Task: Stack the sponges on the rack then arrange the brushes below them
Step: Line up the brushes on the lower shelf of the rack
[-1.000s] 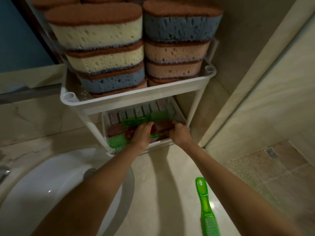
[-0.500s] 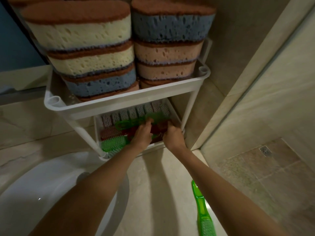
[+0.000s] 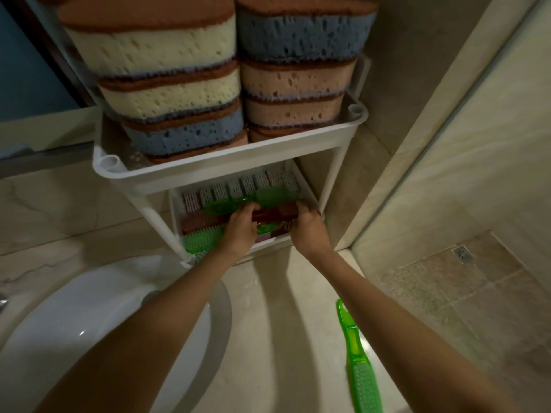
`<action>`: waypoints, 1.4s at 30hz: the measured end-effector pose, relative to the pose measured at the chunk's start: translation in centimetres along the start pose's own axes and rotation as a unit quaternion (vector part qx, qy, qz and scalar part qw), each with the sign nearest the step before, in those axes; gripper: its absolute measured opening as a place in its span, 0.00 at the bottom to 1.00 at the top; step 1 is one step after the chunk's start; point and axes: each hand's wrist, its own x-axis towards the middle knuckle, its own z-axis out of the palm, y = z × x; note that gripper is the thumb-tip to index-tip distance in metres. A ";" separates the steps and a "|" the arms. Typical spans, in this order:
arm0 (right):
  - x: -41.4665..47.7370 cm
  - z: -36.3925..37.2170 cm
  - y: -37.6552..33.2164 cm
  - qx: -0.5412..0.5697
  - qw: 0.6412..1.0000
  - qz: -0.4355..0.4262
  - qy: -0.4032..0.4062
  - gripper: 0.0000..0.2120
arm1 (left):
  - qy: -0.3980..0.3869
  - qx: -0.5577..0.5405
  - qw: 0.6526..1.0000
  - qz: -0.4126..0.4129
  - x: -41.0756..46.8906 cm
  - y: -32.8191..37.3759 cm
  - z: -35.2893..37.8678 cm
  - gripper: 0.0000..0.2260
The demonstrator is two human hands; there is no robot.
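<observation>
A white two-tier rack (image 3: 226, 171) stands on the counter. Its upper shelf carries two stacks of sponges (image 3: 167, 84), cream, blue and pink with brown tops. The lower shelf holds several brushes; a row of pale bristle heads (image 3: 238, 186) lines the back, and a green brush (image 3: 238, 201) lies across them. A red brush (image 3: 275, 214) lies along the shelf, gripped at one end by my left hand (image 3: 241, 231) and at the other by my right hand (image 3: 307, 225). Another green brush (image 3: 356, 365) lies on the counter under my right forearm.
A white round basin (image 3: 89, 323) is set into the marble counter (image 3: 277, 338) at the lower left. A mirror edge sits at the upper left. A beige wall corner rises right of the rack, and a tiled floor with a drain (image 3: 462, 254) lies far right.
The view has shifted a little, with the rack now more central. Both hands stay in the lower shelf, and the red brush between them shows more fully.
</observation>
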 end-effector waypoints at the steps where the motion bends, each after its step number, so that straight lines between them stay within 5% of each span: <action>1: -0.8 -0.2 0.1 0.025 1.000 -0.010 0.016 0.21 | 0.009 -0.008 1.000 0.000 -0.6 0.1 -0.2 0.15; 6: -6.4 -0.4 3.0 0.105 0.992 0.031 0.060 0.15 | 0.061 -0.076 0.995 -0.002 -5.1 1.2 -0.2 0.12; 16: -16.4 2.2 9.6 -0.105 0.955 0.277 -0.025 0.24 | -0.033 -0.146 0.988 -0.046 -15.5 0.8 4.2 0.13; 24: -19.0 3.4 7.7 -0.083 0.962 0.253 -0.065 0.18 | -0.060 -0.124 0.986 -0.090 -19.0 -3.0 2.6 0.12; 30: -18.5 5.3 0.3 0.091 0.974 0.203 -0.051 0.09 | -0.094 -0.170 0.973 -0.122 -21.8 -6.0 0.2 0.12; 32: -18.5 6.0 -2.8 0.202 0.956 0.205 -0.058 0.03 | -0.111 -0.207 0.962 -0.136 -22.8 -6.9 -0.6 0.15; 34: -18.4 6.6 -5.5 0.293 0.931 0.207 -0.071 0.08 | -0.141 -0.237 0.950 -0.147 -24.0 -7.7 -1.6 0.17; 36: -18.2 7.2 -8.0 0.355 0.904 0.220 -0.087 0.09 | -0.158 -0.249 0.945 -0.143 -25.1 -8.7 -2.7 0.10; 39: -17.7 8.7 -10.7 0.431 0.865 0.236 -0.101 0.08 | -0.107 -0.274 0.939 -0.179 -26.4 -10.5 -4.5 0.11; 42: -17.2 10.3 -12.8 0.458 0.847 0.238 -0.131 0.07 | -0.005 -0.415 0.878 -0.237 -27.3 -12.3 -6.8 0.09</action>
